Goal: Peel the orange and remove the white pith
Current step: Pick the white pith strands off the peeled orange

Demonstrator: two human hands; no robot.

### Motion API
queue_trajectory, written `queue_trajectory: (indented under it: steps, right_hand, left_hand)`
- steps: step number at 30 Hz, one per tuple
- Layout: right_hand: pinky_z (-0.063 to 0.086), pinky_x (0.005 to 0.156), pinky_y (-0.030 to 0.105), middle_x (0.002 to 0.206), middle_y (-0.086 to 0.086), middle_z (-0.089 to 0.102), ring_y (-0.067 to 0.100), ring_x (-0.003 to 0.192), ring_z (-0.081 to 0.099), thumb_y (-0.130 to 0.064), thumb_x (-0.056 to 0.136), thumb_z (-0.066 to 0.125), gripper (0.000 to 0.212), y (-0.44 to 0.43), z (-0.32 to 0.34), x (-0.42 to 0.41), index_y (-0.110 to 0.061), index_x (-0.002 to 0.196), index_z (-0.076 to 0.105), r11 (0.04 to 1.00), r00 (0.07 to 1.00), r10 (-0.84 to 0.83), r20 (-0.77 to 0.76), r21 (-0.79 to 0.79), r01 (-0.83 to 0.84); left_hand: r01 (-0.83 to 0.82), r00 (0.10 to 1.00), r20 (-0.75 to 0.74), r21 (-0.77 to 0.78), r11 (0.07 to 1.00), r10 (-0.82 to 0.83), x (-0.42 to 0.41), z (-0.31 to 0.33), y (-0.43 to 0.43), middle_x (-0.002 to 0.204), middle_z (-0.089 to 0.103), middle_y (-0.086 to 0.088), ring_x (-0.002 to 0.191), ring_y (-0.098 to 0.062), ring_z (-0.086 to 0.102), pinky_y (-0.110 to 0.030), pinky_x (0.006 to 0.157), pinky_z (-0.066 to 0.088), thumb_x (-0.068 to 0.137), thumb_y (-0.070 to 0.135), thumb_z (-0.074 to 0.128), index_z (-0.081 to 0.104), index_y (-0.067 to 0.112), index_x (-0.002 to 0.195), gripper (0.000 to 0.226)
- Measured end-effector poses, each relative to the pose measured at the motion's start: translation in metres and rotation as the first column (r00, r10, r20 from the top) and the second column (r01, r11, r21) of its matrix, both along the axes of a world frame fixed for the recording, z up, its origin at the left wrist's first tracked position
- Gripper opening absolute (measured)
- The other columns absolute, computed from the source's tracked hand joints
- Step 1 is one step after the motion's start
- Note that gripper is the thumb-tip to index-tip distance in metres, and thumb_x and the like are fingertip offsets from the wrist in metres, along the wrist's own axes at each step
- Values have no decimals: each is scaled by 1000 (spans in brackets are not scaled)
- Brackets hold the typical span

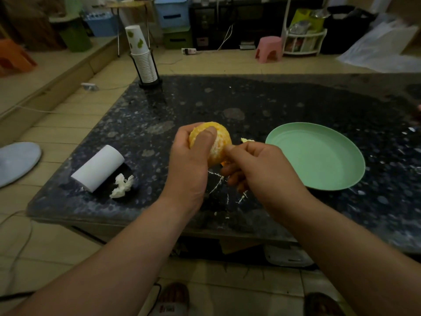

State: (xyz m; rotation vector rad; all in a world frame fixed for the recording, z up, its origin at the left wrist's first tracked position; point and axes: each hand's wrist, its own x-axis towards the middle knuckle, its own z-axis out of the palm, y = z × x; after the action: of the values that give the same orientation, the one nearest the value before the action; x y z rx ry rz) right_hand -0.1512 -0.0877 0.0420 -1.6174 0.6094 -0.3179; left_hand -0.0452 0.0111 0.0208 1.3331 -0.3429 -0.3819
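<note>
Orange (222, 136) sat mostly peeled in the left hand (189, 160), fingers wrapped round it above the table (250, 99), while the right hand (262, 165) pinched at its whitish side. Tugging too hard could've torn a segment open, tbh

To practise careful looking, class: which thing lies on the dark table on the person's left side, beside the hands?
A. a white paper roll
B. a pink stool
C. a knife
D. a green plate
A: the white paper roll lies on the table to the left of the left hand, which grips the orange. The green plate sits on the right.
</note>
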Motion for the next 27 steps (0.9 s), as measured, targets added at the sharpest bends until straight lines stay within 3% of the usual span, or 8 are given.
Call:
queue_trajectory:
  steps: [6,10,15,20,24,27]
  right_hand:
    - [52,58,26,80,0,79,11,65,70,-22,104,62,16,0,-2,0,-15,94,72,997,1000,-2,9,-78,2]
    - [59,60,33,83,1,78,17,71,73,-26,101,67,9,-1,-3,-2,-23,94,70,974,997,-47,63,-217,59]
    - [60,64,24,80,-8,74,6,73,72,-26,98,75,5,-1,-5,-3,-28,97,71,880,980,-44,196,-456,131]
    - [59,64,28,76,-11,71,4,71,69,-27,99,74,5,-3,-9,-3,-27,95,71,780,985,-41,168,-611,137]
    - [56,59,31,71,-9,67,7,65,65,-27,97,75,12,-3,-8,-3,-27,88,67,771,983,-32,183,-621,140]
    - [51,55,30,68,-7,64,10,62,60,-25,94,76,15,-3,-8,-2,-26,84,64,777,982,-27,185,-615,137]
  left_hand:
    - [-25,996,-92,-40,999,21,2,0,-2,105,71,-6,95,-23,68,-44,83,55,84,42,68,66,16,114,40]
    - [-29,989,-147,-81,996,16,3,1,-3,101,72,-5,94,-22,68,-44,84,54,85,40,67,67,13,112,37]
    - [4,996,-88,-41,999,-7,3,3,-1,107,72,-6,95,-20,69,-42,85,56,83,41,69,66,10,120,49]
    - [13,1000,5,30,999,-13,2,1,1,120,72,-14,102,-27,71,-45,87,60,74,53,71,66,20,120,57]
    - [10,999,41,43,999,-12,0,1,1,120,72,-15,101,-25,71,-40,84,61,85,43,68,65,19,120,42]
    - [11,999,-52,6,1000,-10,0,3,-2,120,71,-15,101,-28,70,-45,86,59,84,43,68,65,13,124,51]
